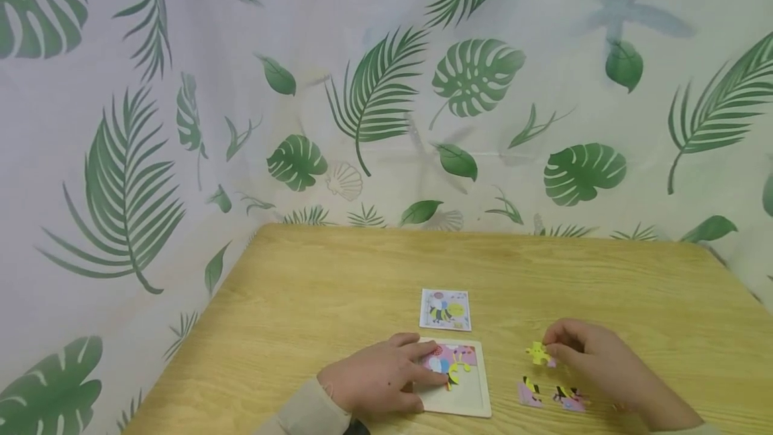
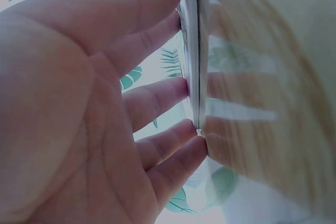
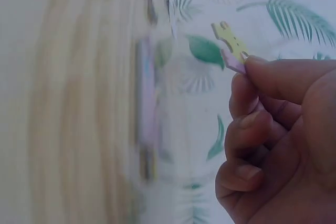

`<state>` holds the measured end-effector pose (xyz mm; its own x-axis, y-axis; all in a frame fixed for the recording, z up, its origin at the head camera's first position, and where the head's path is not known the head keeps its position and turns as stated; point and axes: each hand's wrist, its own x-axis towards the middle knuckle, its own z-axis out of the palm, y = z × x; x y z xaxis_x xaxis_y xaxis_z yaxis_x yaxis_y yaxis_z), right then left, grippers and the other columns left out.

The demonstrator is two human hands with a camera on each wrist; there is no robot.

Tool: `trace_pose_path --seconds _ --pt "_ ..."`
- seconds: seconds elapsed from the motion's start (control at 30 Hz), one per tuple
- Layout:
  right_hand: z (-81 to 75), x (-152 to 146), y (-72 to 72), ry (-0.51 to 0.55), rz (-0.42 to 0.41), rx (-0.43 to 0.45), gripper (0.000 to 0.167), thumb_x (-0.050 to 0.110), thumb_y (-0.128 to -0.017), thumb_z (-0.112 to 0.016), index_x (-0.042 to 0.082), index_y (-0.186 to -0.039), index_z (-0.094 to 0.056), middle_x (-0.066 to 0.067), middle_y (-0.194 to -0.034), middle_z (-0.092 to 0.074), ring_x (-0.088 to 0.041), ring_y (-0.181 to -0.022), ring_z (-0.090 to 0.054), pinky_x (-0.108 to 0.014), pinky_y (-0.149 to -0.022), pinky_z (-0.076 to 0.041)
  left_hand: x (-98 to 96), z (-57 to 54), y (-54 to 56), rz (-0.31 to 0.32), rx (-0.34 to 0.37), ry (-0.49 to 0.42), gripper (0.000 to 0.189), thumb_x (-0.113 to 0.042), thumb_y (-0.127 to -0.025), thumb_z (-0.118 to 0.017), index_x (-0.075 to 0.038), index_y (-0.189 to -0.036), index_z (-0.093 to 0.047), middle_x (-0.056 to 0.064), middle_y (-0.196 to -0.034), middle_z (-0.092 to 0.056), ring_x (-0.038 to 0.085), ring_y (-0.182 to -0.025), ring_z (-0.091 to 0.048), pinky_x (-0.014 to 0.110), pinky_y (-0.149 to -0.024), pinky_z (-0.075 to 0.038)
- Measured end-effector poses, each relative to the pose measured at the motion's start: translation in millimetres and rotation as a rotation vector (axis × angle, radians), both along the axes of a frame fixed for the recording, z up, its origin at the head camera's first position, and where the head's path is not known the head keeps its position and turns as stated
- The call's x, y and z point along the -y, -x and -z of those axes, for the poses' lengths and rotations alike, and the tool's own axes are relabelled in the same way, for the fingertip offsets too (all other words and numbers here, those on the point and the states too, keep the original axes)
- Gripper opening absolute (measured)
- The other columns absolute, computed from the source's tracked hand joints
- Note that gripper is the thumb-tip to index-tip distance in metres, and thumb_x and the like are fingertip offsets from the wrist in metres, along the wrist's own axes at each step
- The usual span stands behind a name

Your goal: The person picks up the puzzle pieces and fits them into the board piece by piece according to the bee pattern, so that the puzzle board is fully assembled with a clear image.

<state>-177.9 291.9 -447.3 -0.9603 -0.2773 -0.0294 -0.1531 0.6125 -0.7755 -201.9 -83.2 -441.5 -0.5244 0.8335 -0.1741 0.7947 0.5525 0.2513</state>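
My left hand point(image 1: 382, 378) rests on a square puzzle board point(image 1: 465, 403), its fingers extended over the fitted pieces. The board's upper part shows pink, blue and yellow pieces; its lower part is bare. In the left wrist view the fingertips point(image 2: 176, 88) touch the board, which appears edge-on. To the right of the board, my right hand point(image 1: 596, 356) pinches a yellow jigsaw piece point(image 1: 537, 354) between thumb and forefinger. The right wrist view shows that piece point(image 3: 231, 44) held above the table, with a pink corner; the other fingers are curled.
Loose jigsaw pieces in pink, yellow and black point(image 1: 530, 392) lie right of the board, with another group point(image 1: 568, 397) beside them, partly below my right hand. A square picture card point(image 1: 445, 310) with a bee lies behind the board. A leaf-print curtain point(image 1: 386, 180) stands behind the wooden table point(image 1: 338, 274).
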Motion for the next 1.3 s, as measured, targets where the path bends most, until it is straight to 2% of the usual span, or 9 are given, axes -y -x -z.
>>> trace_pose_path --seconds 0.13,0.33,0.57,0.8,1.0,1.3 --pt "-4.1 18 0.2 -0.003 -0.043 -0.002 0.022 0.033 -0.101 -0.063 0.011 -0.104 -0.065 -0.001 -0.088 -0.063 -0.011 -0.071 -0.052 -0.028 -0.061 -0.047 0.5 2.1 -0.9 -0.004 0.002 -0.004 0.049 -0.042 -0.099 -0.063 -0.044 -0.146 -0.053 -0.008 -0.162 -0.031 0.026 -0.150 -0.025 0.038 -0.116 -0.033" --pt "-6.4 43 2.4 -0.034 -0.105 -0.032 0.012 0.026 -0.100 -0.064 0.015 -0.096 -0.065 0.003 -0.086 -0.063 -0.010 -0.073 -0.054 -0.026 -0.063 -0.048 -0.6 1.8 -0.5 -0.017 0.027 -0.015 0.048 -0.041 -0.098 -0.064 -0.043 -0.145 -0.054 -0.008 -0.163 -0.031 0.026 -0.150 -0.025 0.037 -0.115 -0.033" --pt "-6.3 70 6.1 -0.062 -0.111 0.042 0.010 0.026 -0.099 -0.066 0.017 -0.094 -0.066 0.004 -0.081 -0.063 -0.014 -0.071 -0.056 -0.028 -0.063 -0.047 -0.5 2.0 0.3 -0.019 0.036 -0.023 0.047 -0.042 -0.098 -0.064 -0.043 -0.144 -0.055 -0.008 -0.162 -0.031 0.026 -0.150 -0.025 0.038 -0.116 -0.033" --pt "-3.2 85 10.1 -0.068 -0.162 0.067 0.011 0.028 -0.098 -0.067 0.018 -0.093 -0.066 0.005 -0.079 -0.064 -0.015 -0.071 -0.057 -0.029 -0.064 -0.046 0.2 2.5 1.5 -0.008 0.026 -0.023 0.047 -0.042 -0.099 -0.064 -0.043 -0.145 -0.054 -0.008 -0.163 -0.030 0.026 -0.150 -0.026 0.039 -0.115 -0.034" --pt "-1.2 94 11.6 -0.094 -0.169 0.050 0.009 0.024 -0.097 -0.068 0.018 -0.091 -0.066 0.007 -0.076 -0.064 -0.014 -0.068 -0.056 -0.028 -0.060 -0.045 -0.2 3.0 1.6 -0.003 0.014 -0.020 0.047 -0.043 -0.099 -0.063 -0.043 -0.145 -0.054 -0.007 -0.162 -0.031 0.027 -0.150 -0.026 0.039 -0.115 -0.033" --pt "1.1 110 10.5 -0.165 -0.111 0.012 0.012 0.013 -0.092 -0.071 0.018 -0.084 -0.064 0.007 -0.074 -0.058 -0.014 -0.068 -0.053 -0.028 -0.059 -0.044 -2.0 1.1 -0.2 -0.014 0.010 -0.009 0.047 -0.043 -0.099 -0.063 -0.044 -0.145 -0.054 -0.006 -0.163 -0.031 0.028 -0.149 -0.028 0.040 -0.116 -0.033"
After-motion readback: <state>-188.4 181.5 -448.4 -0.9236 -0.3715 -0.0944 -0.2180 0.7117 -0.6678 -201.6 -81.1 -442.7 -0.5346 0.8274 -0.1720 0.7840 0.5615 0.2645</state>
